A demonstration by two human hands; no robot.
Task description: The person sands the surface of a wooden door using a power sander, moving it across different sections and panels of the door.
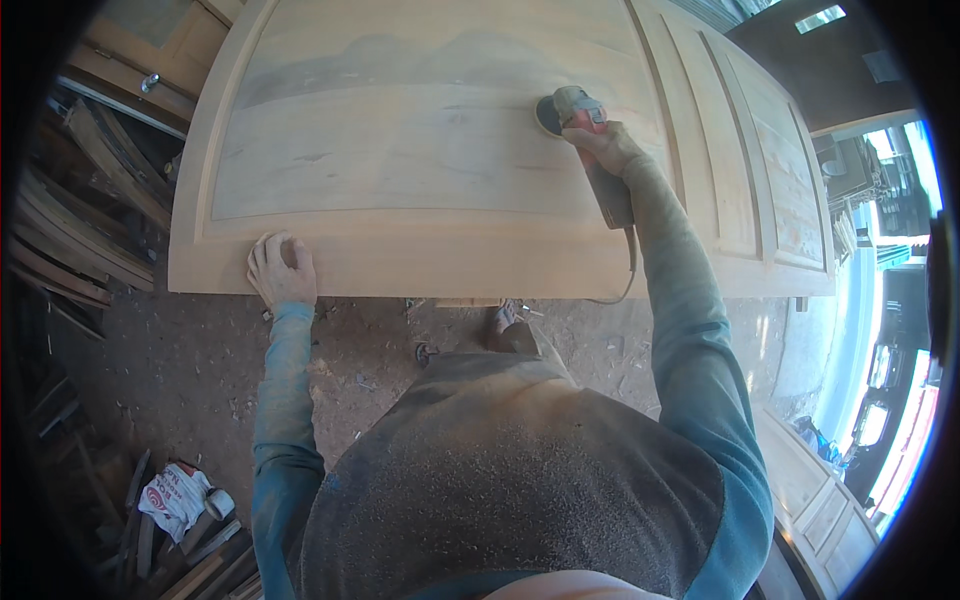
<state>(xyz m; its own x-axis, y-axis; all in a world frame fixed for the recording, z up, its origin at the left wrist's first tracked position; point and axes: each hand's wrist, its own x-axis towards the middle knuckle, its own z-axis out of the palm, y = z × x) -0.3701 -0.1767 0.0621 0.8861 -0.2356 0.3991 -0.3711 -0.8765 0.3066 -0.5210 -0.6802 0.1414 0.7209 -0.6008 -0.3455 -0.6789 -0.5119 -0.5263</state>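
Observation:
A large pale wooden panelled door (400, 250) lies flat in front of me, with a grey, cloudy patch across its wide panel. My right hand (612, 148) is wrapped round an angle grinder (610, 195) with a dark body and a red section. Its round disc (547, 116) is at the panel's surface; whether it spins I cannot tell. A cord (632, 255) runs from the tool's rear end down past the door's near edge. At the door's near left corner, my left hand (282, 268) grips the edge with curled fingers.
Stacked wooden boards (85, 235) stand along the left side. A white plastic bag (175, 498) and a roll of tape (219, 503) lie on timber offcuts at lower left. More panelled doors (820, 510) lean at lower right. Debris dots the brown floor (190, 380).

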